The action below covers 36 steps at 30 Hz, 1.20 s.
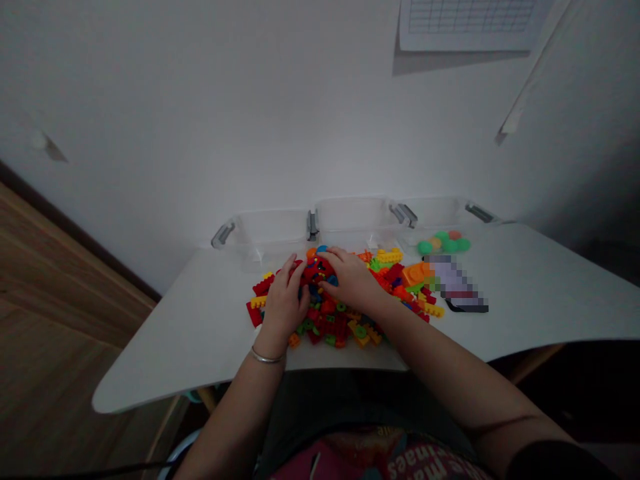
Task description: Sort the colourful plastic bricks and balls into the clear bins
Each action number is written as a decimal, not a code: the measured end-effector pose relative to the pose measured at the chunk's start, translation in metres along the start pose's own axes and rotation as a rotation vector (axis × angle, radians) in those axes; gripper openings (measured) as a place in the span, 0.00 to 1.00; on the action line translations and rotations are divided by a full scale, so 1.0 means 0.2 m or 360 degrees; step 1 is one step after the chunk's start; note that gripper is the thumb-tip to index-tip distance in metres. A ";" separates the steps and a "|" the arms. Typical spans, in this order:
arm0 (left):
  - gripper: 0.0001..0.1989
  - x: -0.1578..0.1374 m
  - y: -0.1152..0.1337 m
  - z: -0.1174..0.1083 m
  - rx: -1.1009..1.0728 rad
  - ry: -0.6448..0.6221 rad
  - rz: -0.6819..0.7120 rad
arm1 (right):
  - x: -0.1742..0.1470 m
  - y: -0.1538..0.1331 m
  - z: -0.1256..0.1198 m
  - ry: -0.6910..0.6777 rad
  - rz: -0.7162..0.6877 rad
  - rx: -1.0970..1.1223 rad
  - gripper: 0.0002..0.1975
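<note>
A heap of colourful plastic toy bricks [330,320], mostly red, orange, yellow and green, is spread over the white table in front of me. My left hand [286,297] rests on the heap's left side, fingers stretched and thumb apart. On the upper middle of the heap lies my right hand [351,280], its fingers bent but apart, the fingertips near a red piece [316,269] between the two hands. A blue piece [323,250] shows just beyond the right fingertips. Neither hand visibly grips a brick, though some bricks under the palms are hidden.
Three clear plastic boxes with grey clips [313,225] stand along the wall at the back of the table [195,320]. The right box holds green and orange round pieces [444,243]. A blurred phone-like object [457,283] lies right of the heap. A gridded paper [470,20] hangs above.
</note>
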<state>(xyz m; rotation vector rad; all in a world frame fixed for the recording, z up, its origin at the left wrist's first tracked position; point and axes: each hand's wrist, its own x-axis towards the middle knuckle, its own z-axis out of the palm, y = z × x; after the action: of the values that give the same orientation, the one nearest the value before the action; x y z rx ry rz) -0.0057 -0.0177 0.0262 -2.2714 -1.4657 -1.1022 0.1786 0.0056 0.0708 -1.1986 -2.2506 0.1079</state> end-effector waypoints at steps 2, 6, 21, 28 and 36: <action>0.25 0.00 0.00 0.01 0.0006 -0.0005 0.0004 | 0.02 -0.01 0.01 -0.0014 0.0010 -0.0055 0.31; 0.25 0.01 0.00 0.02 0.0010 -0.0014 0.0035 | 0.04 -0.04 0.03 -0.0009 0.0015 -0.0152 0.33; 0.26 0.00 -0.02 0.04 -0.0024 0.0019 0.0030 | 0.08 -0.01 0.07 0.0038 0.0033 -0.0138 0.30; 0.27 0.01 -0.02 0.04 0.0008 -0.0035 0.0065 | 0.08 0.12 0.02 0.0314 0.0020 0.0599 0.33; 0.30 0.01 -0.01 0.03 0.0065 0.0007 0.0110 | 0.03 0.13 0.01 0.0100 0.0050 0.1284 0.31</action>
<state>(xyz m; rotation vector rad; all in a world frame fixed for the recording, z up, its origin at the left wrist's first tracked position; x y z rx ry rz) -0.0049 -0.0122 0.0229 -2.2722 -1.3842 -1.0470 0.1949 0.0265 0.0633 -0.7683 -1.8241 0.8802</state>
